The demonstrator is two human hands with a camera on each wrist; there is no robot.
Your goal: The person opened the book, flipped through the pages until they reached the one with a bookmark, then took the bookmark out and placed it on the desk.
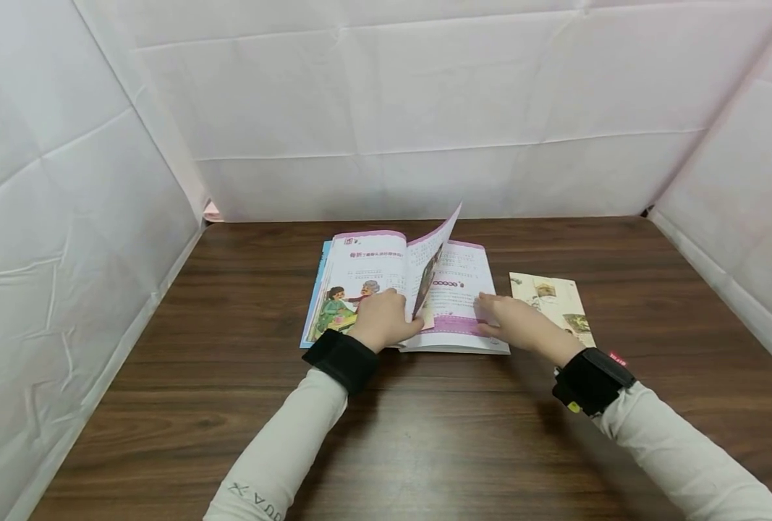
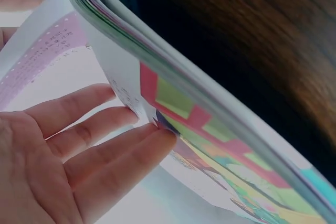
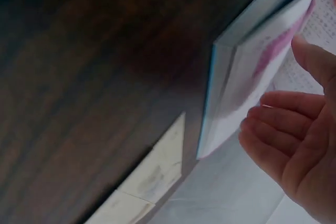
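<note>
On the dark wood-grain worktop [image 1: 425, 434], head view first: an open children's picture book with pink-bordered pages [image 1: 386, 286] lies flat in the middle, with white sheeting walls around the back and sides. The left hand [image 1: 382, 322] sits on the lower part of the left page, thumb out toward the spine, right under one loose page [image 1: 434, 253] that stands up and curls over. My guess is the hand props that page so it doesn't flop back. The right hand [image 1: 512, 322] lies flat on the right page, fingers straight and pointing left, probably pinning that side down. Just beside the book on the right lies a pale illustrated card or leaflet [image 1: 555, 304], untouched. Both forearms in light sleeves come in low, with black wrist bands.

Left wrist view: the left hand [image 2: 68, 156] is loose and open-ish, with its fingers [image 2: 131, 150] nearly straight and their tips touching the lifted page's edge [image 2: 131, 98], not pinching it. The stacked colourful pages bow above.

Right wrist view: the right hand [image 3: 299, 150] looks relaxed, fingers gently bent, holding nothing, near the book's lower corner [image 3: 220, 103]. A bit of the pale card [image 3: 152, 177] shows on the wood.
</note>
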